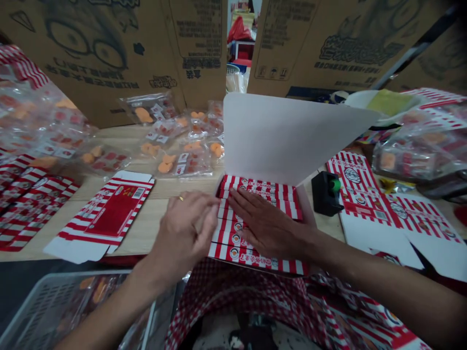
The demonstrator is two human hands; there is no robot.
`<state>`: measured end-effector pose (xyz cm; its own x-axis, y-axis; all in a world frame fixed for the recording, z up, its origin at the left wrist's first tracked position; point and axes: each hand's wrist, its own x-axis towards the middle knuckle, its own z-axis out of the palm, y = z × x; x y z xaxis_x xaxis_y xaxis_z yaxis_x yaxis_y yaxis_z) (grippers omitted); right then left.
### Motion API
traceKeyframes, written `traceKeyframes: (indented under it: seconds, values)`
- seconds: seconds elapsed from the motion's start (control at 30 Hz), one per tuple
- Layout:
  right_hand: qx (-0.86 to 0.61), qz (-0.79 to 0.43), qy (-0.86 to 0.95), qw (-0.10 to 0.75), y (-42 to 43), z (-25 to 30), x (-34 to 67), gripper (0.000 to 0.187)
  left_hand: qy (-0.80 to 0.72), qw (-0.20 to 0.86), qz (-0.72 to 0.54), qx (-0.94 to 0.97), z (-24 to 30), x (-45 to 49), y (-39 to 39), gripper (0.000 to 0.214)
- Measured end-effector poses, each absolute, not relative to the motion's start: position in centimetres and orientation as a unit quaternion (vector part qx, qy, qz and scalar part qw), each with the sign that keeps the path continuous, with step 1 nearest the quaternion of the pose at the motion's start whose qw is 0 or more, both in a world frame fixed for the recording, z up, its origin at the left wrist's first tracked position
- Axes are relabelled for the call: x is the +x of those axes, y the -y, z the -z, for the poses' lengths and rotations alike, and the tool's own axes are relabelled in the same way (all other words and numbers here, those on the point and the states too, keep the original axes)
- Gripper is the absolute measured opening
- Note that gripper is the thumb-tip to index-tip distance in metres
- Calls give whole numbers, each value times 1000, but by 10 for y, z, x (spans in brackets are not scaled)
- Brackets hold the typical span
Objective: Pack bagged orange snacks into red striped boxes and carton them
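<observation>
Two bare hands work over a red-and-white striped carton held low at the table edge. The right hand lies open and flat, palm down on the striped face and gripping nothing, apparently pressing to keep the carton steady. The left hand is half closed, its fingertips bunched at the carton's left side. Whether they pinch a flap or only touch it can't be told, since the hand covers that edge. A gold ring sits on one left finger. The carton's white inner lid stands open behind the hands, probably left raised to keep the striped part reachable. Beyond it, on the wooden table, clear sealed packets of orange pieces lie loose within easy reach. A flat carton blank lies left of the hands, with more striped blanks piled further left. Printed flat sheets sit on the right, beside a black box with a green button. Tall corrugated cardboard sheets stand along the back. A plastic crate sits low left, partly cut off by the frame. Checked red fabric fills the bottom; whatever lies beneath is hidden.
</observation>
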<state>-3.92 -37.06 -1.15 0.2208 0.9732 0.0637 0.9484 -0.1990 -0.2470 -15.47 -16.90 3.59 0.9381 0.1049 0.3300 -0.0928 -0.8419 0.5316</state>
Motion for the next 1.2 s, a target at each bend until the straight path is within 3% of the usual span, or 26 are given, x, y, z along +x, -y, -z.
traceKeyframes:
  seconds: [0.13, 0.3, 0.43, 0.57, 0.63, 0.7, 0.8, 0.93, 1.03, 1.2]
  values:
    - [-796, -118, 577, 137, 386, -6, -19, 65, -140, 453, -160, 866, -27, -128, 139, 38]
    - [-906, -13, 401, 131, 418, -10, -24, 70, -214, 584, -97, 777, 10, -104, 135, 58]
    - [-901, -88, 418, 71, 407, 4, -50, 77, -205, 677, -25, 707, 20, -92, 159, 64]
    - [-900, -98, 419, 71, 404, 1, -52, 78, -177, 730, 49, 658, 11, -88, 168, 63]
    - [-889, -96, 432, 122, 420, 0, -45, 72, -185, 749, 48, 634, 10, -89, 161, 57]
    - [-892, -53, 375, 247, 441, 5, -37, 64, -196, 780, 11, 594, 13, -92, 153, 53]
    - [-879, 12, 185, 440, 461, 26, -25, 65, -231, 812, -70, 532, 22, -100, 154, 69]
    - [-736, -123, 100, 658, 437, 49, -12, 69, -285, 813, 43, 505, 27, -102, 182, 74]
    - [-673, -133, 90, 722, 407, 45, 12, 60, -284, 789, 32, 544, 25, -84, 190, 71]
    - [-659, -176, 99, 725, 384, 29, 59, 58, -232, 768, -31, 596, 23, -25, 164, 63]
